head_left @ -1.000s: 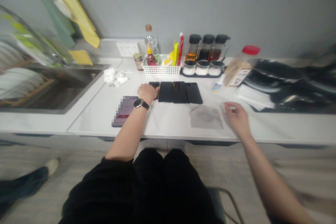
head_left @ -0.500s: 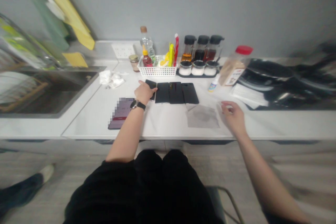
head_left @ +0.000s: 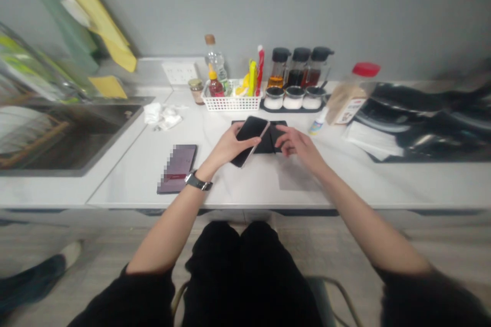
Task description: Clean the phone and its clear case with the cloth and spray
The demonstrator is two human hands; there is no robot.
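Observation:
My left hand [head_left: 230, 144] is closed around a black smartphone [head_left: 249, 138], thumb across its screen, holding it tilted above the counter. Behind and below it lies a row of black phones [head_left: 268, 140], partly hidden by the held phone and my fingers. At the right end of that row hovers my right hand [head_left: 301, 145], its fingers apart and slightly curled; nothing shows in it. Under my right wrist lies a thin grey sheet [head_left: 293, 176]. A larger phone with a lit purple screen [head_left: 178, 166], partly pixelated, rests left of my left wrist.
Along the wall stand a white basket [head_left: 232, 103] of bottles and packets, a condiment rack [head_left: 293, 107] and a red-lidded jar [head_left: 351, 97]. A small white bottle [head_left: 317, 122] stands nearby. Crumpled tissues [head_left: 163, 115] lie by the sink [head_left: 88, 163]. A black pan [head_left: 399, 107] sits right.
My left hand has lifted the leftmost phone from the row and moved it right. My right hand has moved left and up from beside the grey sheet to the row.

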